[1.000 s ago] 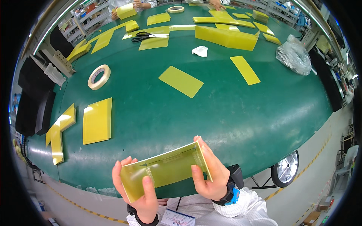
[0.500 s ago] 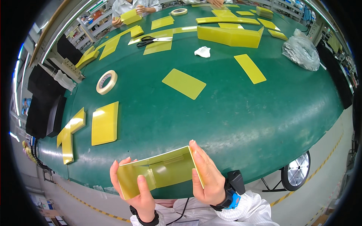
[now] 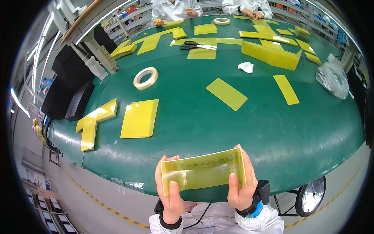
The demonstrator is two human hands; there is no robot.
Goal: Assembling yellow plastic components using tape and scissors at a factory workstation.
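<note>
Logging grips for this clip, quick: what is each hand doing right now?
Left hand: closed on the left end of the yellow sheet.
Right hand: closed on the sheet's right end.

Crinkled clear plastic bag (image 3: pixel 332 80), perhaps packaging, at table's (image 3: pixel 194 124) right edge; no labels, signs, screens.

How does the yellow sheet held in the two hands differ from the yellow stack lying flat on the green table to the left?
The held yellow sheet is off the table, gripped at its ends by the left hand and right hand; the yellow stack lies flat on the green table, untouched. The held sheet looks thin and translucent; the stack looks thicker and opaque. Both are yellow and rectangular.
</note>
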